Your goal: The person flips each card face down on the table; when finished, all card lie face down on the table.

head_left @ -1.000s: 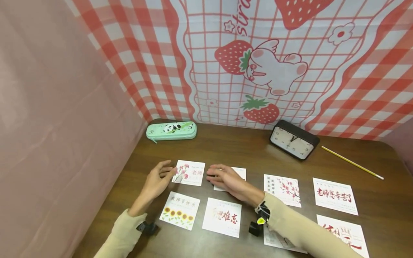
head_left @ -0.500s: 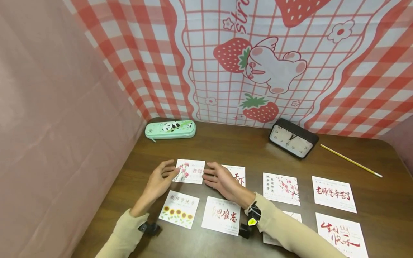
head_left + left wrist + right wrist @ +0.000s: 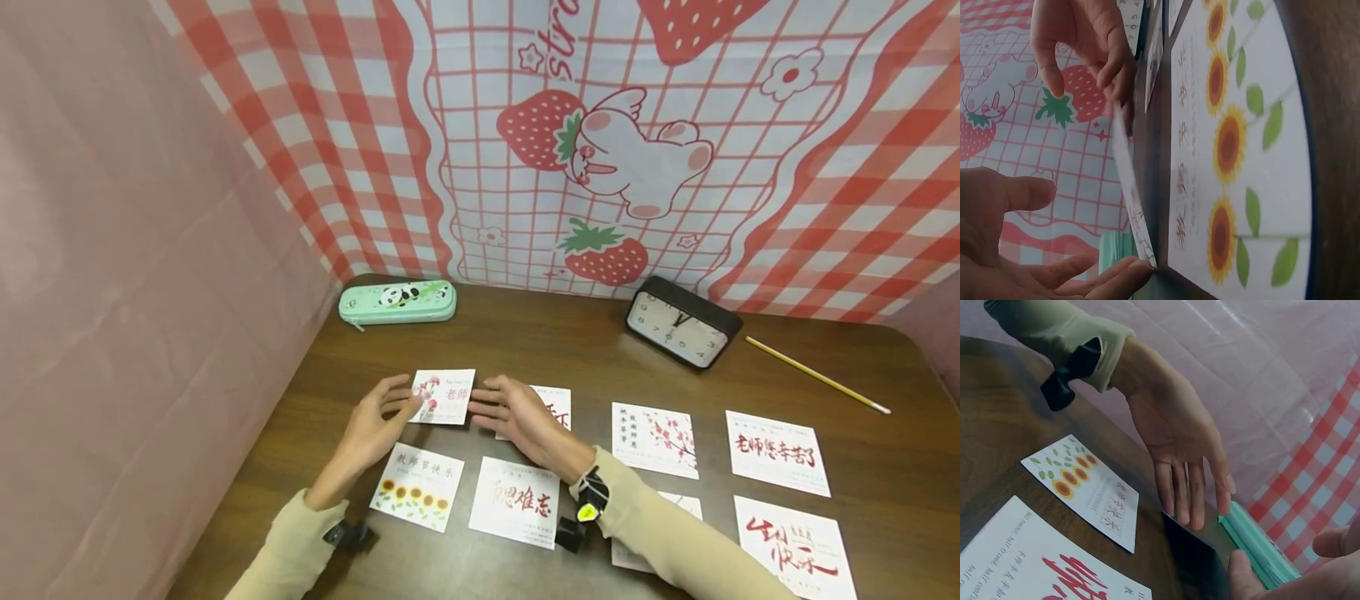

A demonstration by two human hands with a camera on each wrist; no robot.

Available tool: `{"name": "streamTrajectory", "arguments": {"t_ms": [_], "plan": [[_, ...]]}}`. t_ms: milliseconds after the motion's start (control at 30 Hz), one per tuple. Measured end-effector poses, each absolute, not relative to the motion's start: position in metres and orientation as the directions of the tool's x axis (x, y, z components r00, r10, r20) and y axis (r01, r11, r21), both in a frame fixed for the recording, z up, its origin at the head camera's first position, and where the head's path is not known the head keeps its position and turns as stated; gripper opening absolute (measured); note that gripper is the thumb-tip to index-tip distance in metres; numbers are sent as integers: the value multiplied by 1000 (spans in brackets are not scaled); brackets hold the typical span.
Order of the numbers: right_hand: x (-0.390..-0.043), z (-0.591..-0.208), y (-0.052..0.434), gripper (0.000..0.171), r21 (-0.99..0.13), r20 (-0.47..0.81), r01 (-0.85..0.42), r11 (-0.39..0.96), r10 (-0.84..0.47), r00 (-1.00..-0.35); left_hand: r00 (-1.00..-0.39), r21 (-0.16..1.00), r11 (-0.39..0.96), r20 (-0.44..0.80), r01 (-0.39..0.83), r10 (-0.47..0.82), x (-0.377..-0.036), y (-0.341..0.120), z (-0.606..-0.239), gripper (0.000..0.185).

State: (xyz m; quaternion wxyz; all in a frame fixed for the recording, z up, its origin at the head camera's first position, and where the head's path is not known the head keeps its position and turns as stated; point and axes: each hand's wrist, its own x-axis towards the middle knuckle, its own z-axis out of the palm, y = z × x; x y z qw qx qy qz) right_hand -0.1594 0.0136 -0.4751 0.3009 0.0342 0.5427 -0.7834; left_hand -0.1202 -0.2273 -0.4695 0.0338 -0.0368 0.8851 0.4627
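Paper, white, printed with pink carnations and red characters: one carnation card point(image 3: 444, 396), which we record at the far left of the back row of cards on the brown desk point(image 3: 540, 342). We see it tipped up off the wood, propped between our two hands. The left-wrist view shows it nearly on edge.

Left hand point(image 3: 375, 425): fingers straight and loose, tips touching the card's left edge, nothing gripped. Right hand point(image 3: 517, 415): fingers likewise extended, tips at the card's right edge, thumb free. We judge this a light two-sided press rather than a pinch.

Adjacent items:
- sunflower card point(image 3: 417, 487), flat, just in front of the left hand.
- red-script card point(image 3: 516, 502), flat, beside it.
- a card with bold red strokes point(image 3: 553, 403), partly under the right hand.
- blossom card point(image 3: 654, 439) and further cards to the right.
- green pencil case point(image 3: 397, 302), black clock point(image 3: 682, 322), yellow pencil point(image 3: 817, 377), all near the back edge.

Risks, in our judgement:
- With no finger curled round it, the card could slip and drop flat, or skid away, if either hand eases its pressure.
- Pressing inward too firmly could bow or crease the paper.
- The right palm lies over the neighbouring card and could drag it out of its row.
- A sleeve could brush the front cards askew.
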Motion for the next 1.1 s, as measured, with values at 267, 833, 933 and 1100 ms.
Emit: {"name": "streamTrajectory", "arguments": {"t_ms": [267, 833, 933, 1100], "plan": [[-162, -476, 4, 43, -888, -320, 425, -176, -429, -845, -998, 836, 547, -66, -41, 25, -114, -212, -464, 59], [-160, -485, -17, 57, -897, -329, 424, -128, -448, -831, -999, 937, 348, 11, 27, 47, -109, -199, -454, 30], [-157, -486, -18, 62, -904, -331, 413, -110, -431, -840, -999, 965, 260, 28, 36, 32, -107, -199, -450, 29], [-153, -481, -20, 72, -926, -331, 375, -46, -377, -865, -998, 984, 163, 68, 64, -16, -104, -200, -445, 32]]}}
